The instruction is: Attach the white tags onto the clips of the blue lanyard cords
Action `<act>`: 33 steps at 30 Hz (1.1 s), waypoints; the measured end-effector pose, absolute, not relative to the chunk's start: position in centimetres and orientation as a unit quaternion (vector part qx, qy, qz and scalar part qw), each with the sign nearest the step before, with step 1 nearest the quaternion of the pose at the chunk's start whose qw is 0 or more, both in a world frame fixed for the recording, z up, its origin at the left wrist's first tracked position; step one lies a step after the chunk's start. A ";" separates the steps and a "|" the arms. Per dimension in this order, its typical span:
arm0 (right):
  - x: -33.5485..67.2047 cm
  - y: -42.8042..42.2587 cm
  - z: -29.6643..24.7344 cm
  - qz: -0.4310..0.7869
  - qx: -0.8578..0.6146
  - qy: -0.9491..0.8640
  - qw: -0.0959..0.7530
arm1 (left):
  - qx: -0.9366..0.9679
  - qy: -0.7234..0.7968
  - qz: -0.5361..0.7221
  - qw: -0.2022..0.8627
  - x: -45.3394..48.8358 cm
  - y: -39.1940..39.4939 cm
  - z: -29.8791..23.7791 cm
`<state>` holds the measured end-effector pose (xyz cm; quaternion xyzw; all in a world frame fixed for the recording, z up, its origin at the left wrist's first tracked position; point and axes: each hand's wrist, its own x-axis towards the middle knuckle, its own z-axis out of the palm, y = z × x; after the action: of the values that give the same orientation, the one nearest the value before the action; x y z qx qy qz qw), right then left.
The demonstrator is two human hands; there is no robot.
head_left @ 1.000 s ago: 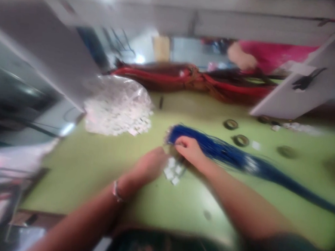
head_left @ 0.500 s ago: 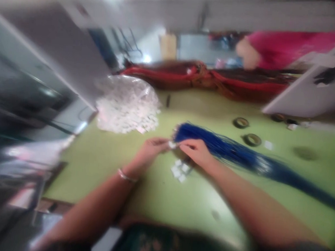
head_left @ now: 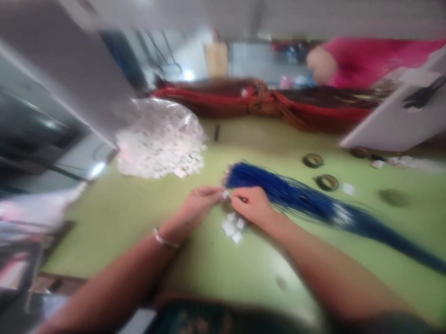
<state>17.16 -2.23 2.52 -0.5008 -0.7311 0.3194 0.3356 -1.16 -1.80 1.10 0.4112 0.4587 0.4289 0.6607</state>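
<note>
A small white plastic connector sits between the fingertips of my two hands, too blurred to show its details. My left hand, a bracelet on its wrist, pinches the connector from the left. From the right, my right hand meets it with thumb and forefinger closed; what is in that pinch is hidden. A bundle of long blue wires lies just behind my right hand and stretches off to the right. Below my fingers, several white connectors rest in a small cluster on the green table.
A clear plastic bag of many white connectors lies at the back left. Two tape rolls and a white square are at the right. Red and brown wire bundles line the back. Beyond them is a person's pink sleeve.
The whole view has shifted slightly, so most things appear further left. My fingertips have come closer together around the white connector.
</note>
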 end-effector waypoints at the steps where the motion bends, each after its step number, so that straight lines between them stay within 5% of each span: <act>1: 17.1 -2.3 2.6 0.309 -0.504 -0.737 0.328 | 0.418 0.459 0.428 0.657 -1.2 -1.8 1.0; 15: 17.1 -2.1 2.6 0.239 -0.531 -0.775 0.247 | 0.636 0.493 0.388 0.449 -1.7 -1.8 1.3; 22: 17.2 -2.2 2.5 0.232 -0.524 -0.776 0.263 | 0.577 0.503 0.397 0.505 -1.5 -1.7 0.5; 33: 16.9 -2.4 2.5 0.236 -0.538 -0.765 0.264 | 0.581 0.527 0.420 0.456 -0.2 -2.1 -0.4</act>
<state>16.90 -2.38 2.47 -0.5379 -0.7652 0.2358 0.2639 -0.24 -2.07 -0.38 0.5813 0.5267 0.4204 0.4559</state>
